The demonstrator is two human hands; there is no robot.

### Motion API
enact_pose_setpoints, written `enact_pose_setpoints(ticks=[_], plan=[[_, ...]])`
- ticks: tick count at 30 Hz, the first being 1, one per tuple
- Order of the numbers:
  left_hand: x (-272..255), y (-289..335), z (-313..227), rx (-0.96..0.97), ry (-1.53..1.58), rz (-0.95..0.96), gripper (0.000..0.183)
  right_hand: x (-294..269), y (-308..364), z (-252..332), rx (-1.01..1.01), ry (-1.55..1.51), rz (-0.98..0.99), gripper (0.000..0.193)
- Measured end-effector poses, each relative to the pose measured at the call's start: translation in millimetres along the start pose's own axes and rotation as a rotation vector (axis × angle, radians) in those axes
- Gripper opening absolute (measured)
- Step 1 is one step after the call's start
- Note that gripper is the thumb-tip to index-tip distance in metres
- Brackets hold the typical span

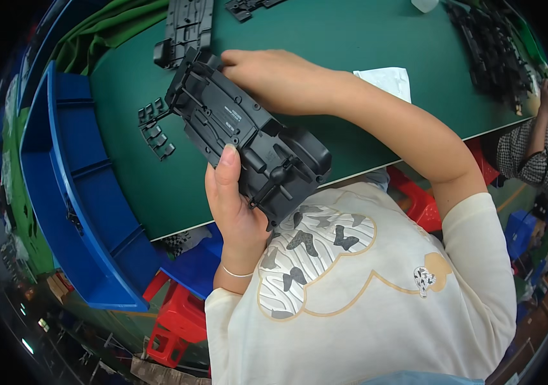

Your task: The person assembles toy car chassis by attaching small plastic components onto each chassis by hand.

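My left hand (238, 218) grips a black plastic toy car chassis (235, 125), its thumb pressed on the underside and the other fingers mostly hidden behind. The chassis is tilted above the green table, with moulded axle and exhaust shapes facing up. At its far end my right hand (264, 77) is closed, the knuckles close against the chassis edge. Its fingertips, and whatever they hold, are hidden. Left of the chassis lies a small black parts frame (156, 131) with several little pieces on it. A second black chassis (188, 29) rests on the table beyond.
A blue bin (84, 192) stands along the table's left edge, beside green cloth (110, 29). A white packet (386, 82) lies beyond my right forearm. Black parts (492, 54) are piled at the far right, near another person's checked sleeve (518, 151). Red stools (184, 314) stand below.
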State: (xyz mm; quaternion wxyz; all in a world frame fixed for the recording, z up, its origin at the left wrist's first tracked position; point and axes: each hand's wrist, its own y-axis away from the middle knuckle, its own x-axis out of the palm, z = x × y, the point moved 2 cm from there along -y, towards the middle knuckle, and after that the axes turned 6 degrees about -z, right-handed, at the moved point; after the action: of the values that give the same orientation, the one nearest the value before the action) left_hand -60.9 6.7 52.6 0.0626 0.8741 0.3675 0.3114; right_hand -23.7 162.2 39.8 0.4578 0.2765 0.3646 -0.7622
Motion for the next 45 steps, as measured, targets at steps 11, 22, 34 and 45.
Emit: enact_pose_setpoints(ticks=[11,22,34,45], plan=[[1.4,1.5,-4.7,0.021,-0.006,0.100,0.031,-77.9,22.2,40.2,0.062,-0.408,0.034,0.008],[11.3,8.7,-9.7,0.093,-0.042,0.149,0.025,-77.6,24.0,49.6,-0.082,-0.256,0.053,0.012],[22.7,1.5,-10.3,0.039,-0.077,-0.081,0.026,-84.5,23.7,45.8,-0.071,-0.269,0.003,0.011],[-11.0,-9.1,-15.5,0.287,-0.050,-0.267,0.023,-44.8,7.8,9.7,0.082,-0.164,0.005,0.020]])
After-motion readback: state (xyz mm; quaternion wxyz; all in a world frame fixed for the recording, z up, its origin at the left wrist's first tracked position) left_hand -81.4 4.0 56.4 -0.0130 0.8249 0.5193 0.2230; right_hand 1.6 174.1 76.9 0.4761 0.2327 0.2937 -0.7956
